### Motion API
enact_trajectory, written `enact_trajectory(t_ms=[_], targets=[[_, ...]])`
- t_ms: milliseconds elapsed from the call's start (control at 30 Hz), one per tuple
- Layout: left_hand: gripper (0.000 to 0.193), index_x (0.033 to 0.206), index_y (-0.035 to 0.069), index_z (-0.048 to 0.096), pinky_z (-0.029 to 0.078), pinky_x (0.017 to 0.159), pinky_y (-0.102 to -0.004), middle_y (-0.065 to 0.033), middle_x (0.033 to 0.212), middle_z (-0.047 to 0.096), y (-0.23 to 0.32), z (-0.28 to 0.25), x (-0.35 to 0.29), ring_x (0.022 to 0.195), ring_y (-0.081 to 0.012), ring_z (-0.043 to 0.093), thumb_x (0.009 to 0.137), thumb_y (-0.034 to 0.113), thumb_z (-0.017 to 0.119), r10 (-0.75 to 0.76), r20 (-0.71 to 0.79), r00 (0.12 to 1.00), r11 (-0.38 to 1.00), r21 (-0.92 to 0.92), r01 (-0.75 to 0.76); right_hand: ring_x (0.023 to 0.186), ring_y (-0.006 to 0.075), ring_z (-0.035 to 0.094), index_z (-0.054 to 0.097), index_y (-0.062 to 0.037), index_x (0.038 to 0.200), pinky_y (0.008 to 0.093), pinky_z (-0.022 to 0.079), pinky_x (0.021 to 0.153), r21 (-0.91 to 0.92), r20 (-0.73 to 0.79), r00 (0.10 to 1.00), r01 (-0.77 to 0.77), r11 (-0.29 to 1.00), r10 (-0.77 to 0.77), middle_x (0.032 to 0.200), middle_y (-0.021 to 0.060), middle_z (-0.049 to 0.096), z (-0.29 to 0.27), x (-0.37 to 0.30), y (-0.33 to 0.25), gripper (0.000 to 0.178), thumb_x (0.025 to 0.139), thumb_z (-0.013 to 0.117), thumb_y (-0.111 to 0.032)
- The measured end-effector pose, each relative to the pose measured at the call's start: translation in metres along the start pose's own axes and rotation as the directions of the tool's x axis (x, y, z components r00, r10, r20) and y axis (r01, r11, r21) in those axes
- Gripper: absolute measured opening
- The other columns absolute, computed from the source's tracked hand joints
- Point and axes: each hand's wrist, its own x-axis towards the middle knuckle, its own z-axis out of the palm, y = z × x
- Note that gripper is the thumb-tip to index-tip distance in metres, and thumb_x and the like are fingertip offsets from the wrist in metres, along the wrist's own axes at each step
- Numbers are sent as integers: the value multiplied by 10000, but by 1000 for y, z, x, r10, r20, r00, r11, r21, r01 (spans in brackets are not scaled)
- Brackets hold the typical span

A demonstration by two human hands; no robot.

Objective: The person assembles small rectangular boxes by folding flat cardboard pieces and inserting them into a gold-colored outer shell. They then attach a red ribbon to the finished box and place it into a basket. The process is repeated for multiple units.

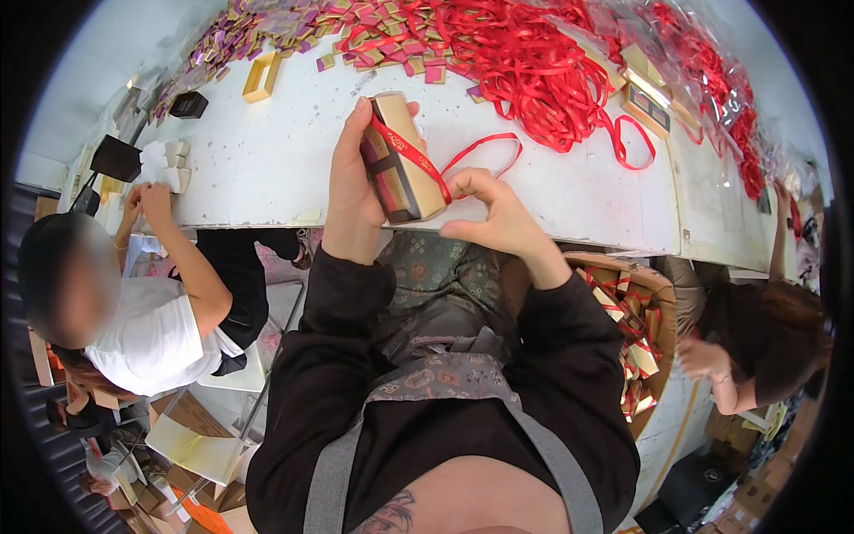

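Note:
My left hand [351,173] is wrapped around a gold chocolate box [406,147], held tilted above the table's near edge. Through the box's clear side, wrapped squares in purple and gold show. A printed red ribbon [411,153] runs slantwise across the box, and a loose loop of it stretches out to the right over the table. At the box's lower right edge, the thumb and bent fingers of my right hand [494,209] close on the ribbon.
On the white table [294,133] lie a heap of red ribbons [543,80], many wrapped squares [391,40] and a gold tray [261,77]. A carton [658,356] of ribboned boxes stands beside my right arm. People work at left [151,311] and right [756,338].

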Motion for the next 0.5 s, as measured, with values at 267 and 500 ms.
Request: enact_trajectory(t_ms=[267,500], targets=[[498,1220,9,435,553,720,-369,-180,1087,578,8,1,-26,840,-232,627,823,194,670,224,205,953,930,248,-272,855,154,646,590,-8,949,274,512,792,732,143,974,-224,644,177,937,96,657,26,-3,-1,143,819,643,19],[342,1095,15,523,521,681,-288,-104,954,609,6,22,-23,803,-153,613,867,250,621,225,30,974,968,107,-227,833,129,637,633,44,939,258,506,788,468,50,992,-124,875,114,904,83,676,12,2,-7,115,827,640,17]])
